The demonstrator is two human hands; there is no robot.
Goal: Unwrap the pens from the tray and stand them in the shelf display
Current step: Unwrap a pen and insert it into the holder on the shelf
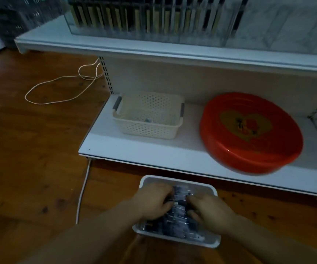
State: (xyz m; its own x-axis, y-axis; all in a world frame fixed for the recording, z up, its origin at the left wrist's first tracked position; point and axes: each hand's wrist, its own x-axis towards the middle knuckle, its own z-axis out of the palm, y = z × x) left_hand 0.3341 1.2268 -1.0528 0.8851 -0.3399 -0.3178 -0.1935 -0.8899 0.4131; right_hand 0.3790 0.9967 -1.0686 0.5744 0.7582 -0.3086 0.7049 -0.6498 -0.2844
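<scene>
Dim rm: wood floor (pixel 30 149), white shelf unit (pixel 154 153).

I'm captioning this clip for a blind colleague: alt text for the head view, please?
Both hands, left hand and right hand, reach into a white tray of wrapped pens on a wooden floor. Behind it, a low shelf holds a cream basket and red round tray.

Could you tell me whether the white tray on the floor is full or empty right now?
Full: the white tray holds a dense pile of dark wrapped pens, with both hands reaching into them.
</scene>
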